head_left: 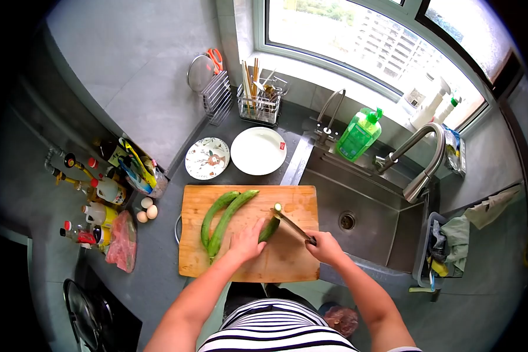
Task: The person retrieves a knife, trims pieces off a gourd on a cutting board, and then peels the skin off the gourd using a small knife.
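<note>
Head view: left hand [247, 239] and right hand [325, 247] over a rectangular light-brown wooden cutting board [293, 265]

Your right hand is closed around the black handle of a narrow-looking metal knife [294, 223], whose blade slants up and leftward across the board. Its far end meets a dark-green elongated vegetable [269, 229] near the pale, round cut face; whether the edge has passed through cannot be determined.

Your left hand lies palm down, touching that vegetable's left side. You cover part of it, so I cannot tell whether the fingers close around it. The vegetable lies on the board, right of centre, between your hands.

Two long, curved green vegetables [222, 227] lie side by side on the board's left half. Beyond the far edge stand a round plain-white plate [257, 151] and a smaller white flower-patterned plate [198, 166]. A rectangular stainless-steel sink [366, 232] is to your right.
</note>
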`<control>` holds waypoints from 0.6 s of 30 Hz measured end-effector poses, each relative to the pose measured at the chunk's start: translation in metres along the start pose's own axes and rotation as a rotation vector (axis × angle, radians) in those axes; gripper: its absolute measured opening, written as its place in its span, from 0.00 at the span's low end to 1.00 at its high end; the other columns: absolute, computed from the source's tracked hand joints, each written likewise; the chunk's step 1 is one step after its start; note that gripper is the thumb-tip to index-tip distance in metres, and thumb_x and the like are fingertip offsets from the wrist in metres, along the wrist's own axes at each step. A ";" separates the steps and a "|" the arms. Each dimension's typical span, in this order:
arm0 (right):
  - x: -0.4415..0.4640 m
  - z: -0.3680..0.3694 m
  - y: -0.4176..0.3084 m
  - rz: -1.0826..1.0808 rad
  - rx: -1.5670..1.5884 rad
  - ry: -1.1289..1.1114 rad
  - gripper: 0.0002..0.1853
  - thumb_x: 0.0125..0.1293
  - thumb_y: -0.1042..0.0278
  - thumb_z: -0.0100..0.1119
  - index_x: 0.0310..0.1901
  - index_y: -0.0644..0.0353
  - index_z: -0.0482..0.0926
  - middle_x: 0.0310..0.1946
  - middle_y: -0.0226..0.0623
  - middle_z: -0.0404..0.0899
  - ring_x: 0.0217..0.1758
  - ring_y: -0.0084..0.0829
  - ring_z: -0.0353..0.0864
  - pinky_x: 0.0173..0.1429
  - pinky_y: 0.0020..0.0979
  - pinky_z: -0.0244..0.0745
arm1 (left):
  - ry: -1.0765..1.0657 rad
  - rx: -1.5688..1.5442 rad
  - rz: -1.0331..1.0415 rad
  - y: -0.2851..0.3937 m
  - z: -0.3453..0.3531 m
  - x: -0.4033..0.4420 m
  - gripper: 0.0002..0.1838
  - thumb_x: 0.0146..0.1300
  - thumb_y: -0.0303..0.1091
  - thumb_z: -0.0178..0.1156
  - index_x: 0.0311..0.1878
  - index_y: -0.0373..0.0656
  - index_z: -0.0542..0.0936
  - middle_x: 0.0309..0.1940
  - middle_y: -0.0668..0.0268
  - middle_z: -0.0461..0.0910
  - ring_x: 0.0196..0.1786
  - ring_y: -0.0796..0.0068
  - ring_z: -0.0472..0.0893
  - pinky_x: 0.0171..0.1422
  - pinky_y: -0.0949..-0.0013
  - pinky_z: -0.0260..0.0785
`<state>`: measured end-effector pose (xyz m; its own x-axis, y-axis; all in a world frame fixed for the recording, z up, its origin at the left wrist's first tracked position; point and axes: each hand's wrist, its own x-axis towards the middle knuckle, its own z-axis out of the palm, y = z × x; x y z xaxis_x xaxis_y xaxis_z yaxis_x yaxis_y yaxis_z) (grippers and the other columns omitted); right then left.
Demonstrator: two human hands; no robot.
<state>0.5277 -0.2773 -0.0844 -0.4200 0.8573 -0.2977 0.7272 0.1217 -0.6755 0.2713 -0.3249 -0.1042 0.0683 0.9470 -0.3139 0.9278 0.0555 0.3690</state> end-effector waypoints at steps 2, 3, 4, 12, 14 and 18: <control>-0.007 -0.007 -0.001 0.019 0.093 0.001 0.17 0.57 0.68 0.57 0.50 0.51 0.80 0.23 0.48 0.76 0.25 0.42 0.75 0.36 0.37 0.73 | -0.079 0.014 -0.081 0.001 -0.007 0.006 0.46 0.56 0.44 0.65 0.73 0.48 0.50 0.46 0.47 0.78 0.48 0.45 0.80 0.52 0.50 0.72; -0.010 -0.010 -0.001 0.031 0.138 0.003 0.17 0.56 0.68 0.57 0.49 0.52 0.80 0.21 0.48 0.74 0.22 0.39 0.73 0.34 0.35 0.72 | -0.119 0.019 -0.119 0.002 -0.010 0.011 0.47 0.56 0.46 0.64 0.74 0.48 0.48 0.45 0.46 0.79 0.46 0.45 0.80 0.51 0.49 0.73; -0.012 -0.010 0.003 -0.013 0.194 0.049 0.16 0.57 0.70 0.55 0.49 0.54 0.80 0.17 0.46 0.69 0.19 0.35 0.65 0.29 0.33 0.68 | -0.056 -0.063 -0.160 0.002 -0.012 0.016 0.46 0.57 0.46 0.63 0.73 0.47 0.48 0.45 0.43 0.79 0.45 0.44 0.80 0.51 0.48 0.73; -0.024 -0.018 0.011 -0.019 0.226 0.116 0.15 0.57 0.70 0.56 0.47 0.58 0.80 0.17 0.46 0.69 0.18 0.32 0.66 0.28 0.33 0.67 | 0.073 -0.343 -0.313 0.003 -0.006 0.041 0.42 0.56 0.41 0.63 0.72 0.48 0.54 0.45 0.46 0.79 0.46 0.47 0.80 0.53 0.46 0.71; -0.030 -0.020 0.012 -0.004 0.232 0.124 0.14 0.57 0.70 0.55 0.45 0.60 0.80 0.17 0.44 0.69 0.19 0.28 0.65 0.28 0.31 0.66 | 0.012 -0.056 -0.111 0.015 -0.024 0.030 0.41 0.52 0.40 0.67 0.69 0.51 0.60 0.52 0.51 0.76 0.53 0.52 0.77 0.59 0.48 0.67; -0.037 -0.019 0.021 0.049 0.274 0.118 0.15 0.56 0.71 0.54 0.45 0.60 0.81 0.17 0.41 0.69 0.19 0.25 0.64 0.28 0.29 0.65 | 0.102 0.322 0.440 0.015 -0.026 0.022 0.37 0.45 0.40 0.71 0.62 0.57 0.71 0.57 0.60 0.70 0.64 0.61 0.67 0.69 0.53 0.55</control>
<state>0.5688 -0.2969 -0.0747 -0.3104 0.9131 -0.2642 0.5647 -0.0465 -0.8240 0.2775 -0.2952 -0.0832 0.4538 0.8856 -0.0986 0.8861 -0.4367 0.1554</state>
